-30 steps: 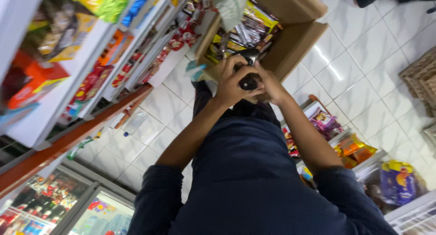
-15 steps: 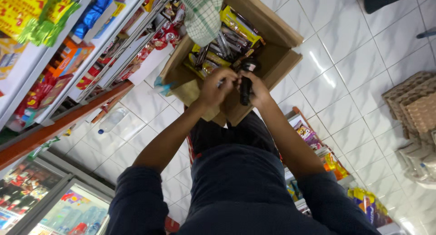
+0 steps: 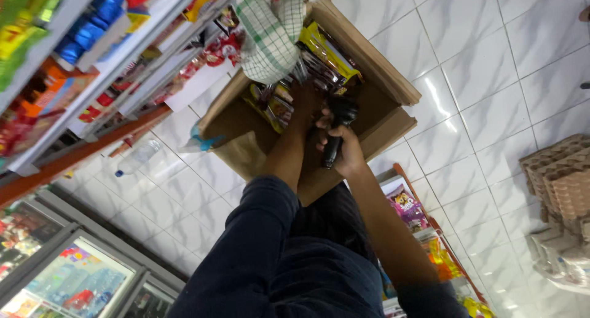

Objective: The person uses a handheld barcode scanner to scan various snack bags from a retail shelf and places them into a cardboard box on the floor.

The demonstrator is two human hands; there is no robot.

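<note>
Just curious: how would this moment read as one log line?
left hand: in box, on snack packs | right hand: grips black scanner | cloth: on box edge

Black handheld scanner (image 3: pixel 337 130) upright over open carton (image 3: pixel 375 78).

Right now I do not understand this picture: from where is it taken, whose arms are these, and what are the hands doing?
The picture comes from a camera worn on a person's head, looking down, so the view is tilted. The two arms in dark sleeves are that person's own. The right hand grips a black handheld device; I cannot tell exactly what it is. The left hand reaches into an open cardboard box full of snack packets. A checked cloth lies over the box's far side. The box stands on a white tiled floor, beside shop shelves of goods. A plastic bottle lies on the floor.
</note>
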